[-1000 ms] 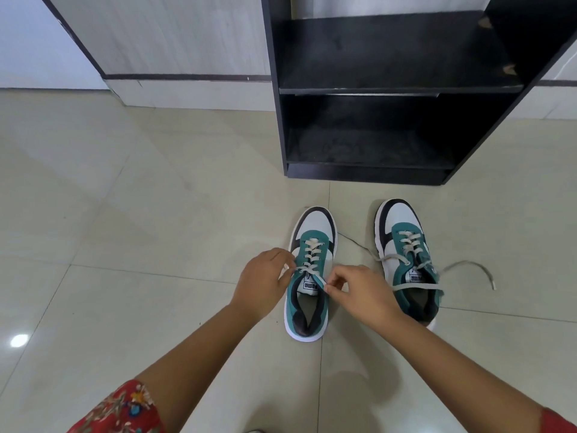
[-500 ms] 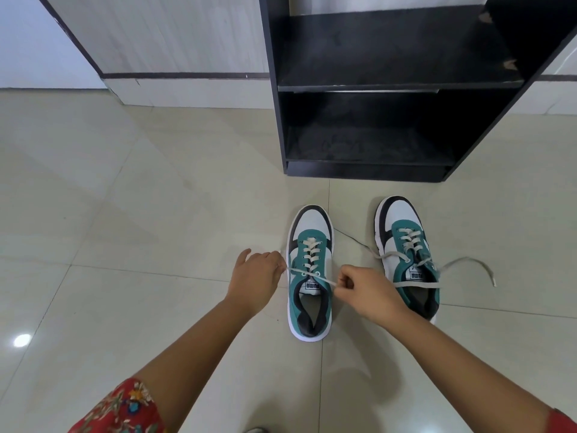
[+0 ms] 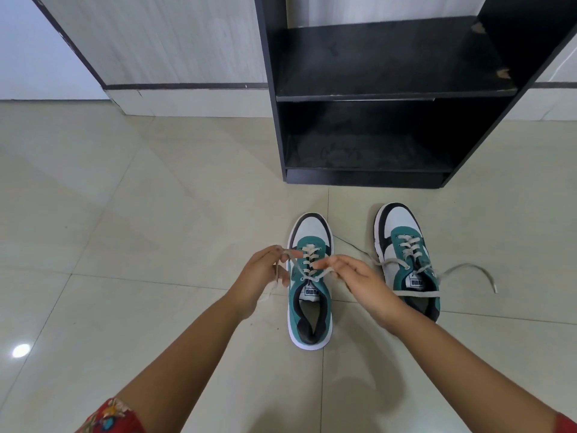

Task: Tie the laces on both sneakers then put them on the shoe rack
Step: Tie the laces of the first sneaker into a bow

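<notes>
Left hand (image 3: 260, 276) and right hand (image 3: 359, 281) each pinching a lace end (image 3: 293, 254) across the left sneaker (image 3: 310, 282), toe pointing far toward the shoe rack (image 3: 374, 98); right sneaker (image 3: 406, 260) untied alongside.

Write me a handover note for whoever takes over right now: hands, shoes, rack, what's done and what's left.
Left hand: pinching a lace end of the left sneaker.
Right hand: pinching that sneaker's other lace end; the ends cross over the tongue, no bow yet.
Right sneaker: on the floor beside it, laces loose and trailing.
Rack: just beyond the toes, both visible shelves bare.
Done: nothing finished.
Left: tie both sneakers, then shelve both.
</notes>
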`<state>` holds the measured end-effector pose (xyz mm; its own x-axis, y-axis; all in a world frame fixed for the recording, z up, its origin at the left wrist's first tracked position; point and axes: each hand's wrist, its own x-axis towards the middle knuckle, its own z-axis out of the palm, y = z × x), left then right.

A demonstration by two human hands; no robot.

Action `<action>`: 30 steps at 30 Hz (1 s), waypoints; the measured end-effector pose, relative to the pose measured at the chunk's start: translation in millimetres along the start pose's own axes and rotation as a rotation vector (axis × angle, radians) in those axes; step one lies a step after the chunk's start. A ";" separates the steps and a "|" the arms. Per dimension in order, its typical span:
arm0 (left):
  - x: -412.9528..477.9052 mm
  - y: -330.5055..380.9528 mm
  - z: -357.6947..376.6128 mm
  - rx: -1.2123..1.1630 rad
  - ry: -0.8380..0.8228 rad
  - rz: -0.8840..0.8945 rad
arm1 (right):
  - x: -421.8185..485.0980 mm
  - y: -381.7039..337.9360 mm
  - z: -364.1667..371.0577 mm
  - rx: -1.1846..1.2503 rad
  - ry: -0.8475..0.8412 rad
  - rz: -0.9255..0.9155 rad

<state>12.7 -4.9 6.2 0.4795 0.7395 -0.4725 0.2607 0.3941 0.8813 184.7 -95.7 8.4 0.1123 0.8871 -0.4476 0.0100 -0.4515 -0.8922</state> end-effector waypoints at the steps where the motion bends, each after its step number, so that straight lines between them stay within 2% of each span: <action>1: 0.8 3.4 3.0 -0.055 -0.005 -0.013 | 3.2 0.0 3.5 0.085 -0.018 -0.001; 4: 1.4 11.5 9.3 -0.064 0.000 -0.036 | 11.7 2.1 10.9 0.303 -0.021 0.023; 8: -1.7 15.1 11.4 -0.005 -0.046 -0.008 | 14.4 5.2 10.4 0.407 -0.010 0.013; 13: -4.2 12.9 13.3 0.120 -0.072 0.054 | 19.9 12.5 10.7 0.411 -0.017 0.037; 21: -1.6 8.1 14.8 0.069 -0.239 -0.031 | 27.4 14.5 13.3 0.408 0.025 0.033; 27: 2.7 8.7 12.9 0.050 -0.229 -0.049 | 22.6 10.6 15.3 0.316 -0.113 -0.074; 30: 5.4 4.4 14.7 0.086 -0.145 -0.016 | 21.3 12.2 15.3 0.264 -0.151 -0.112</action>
<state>28.8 -7.2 7.5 0.5889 0.6445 -0.4877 0.3371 0.3525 0.8730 172.1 -80.8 -12.9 -0.0234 0.9430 -0.3319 -0.2463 -0.3272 -0.9123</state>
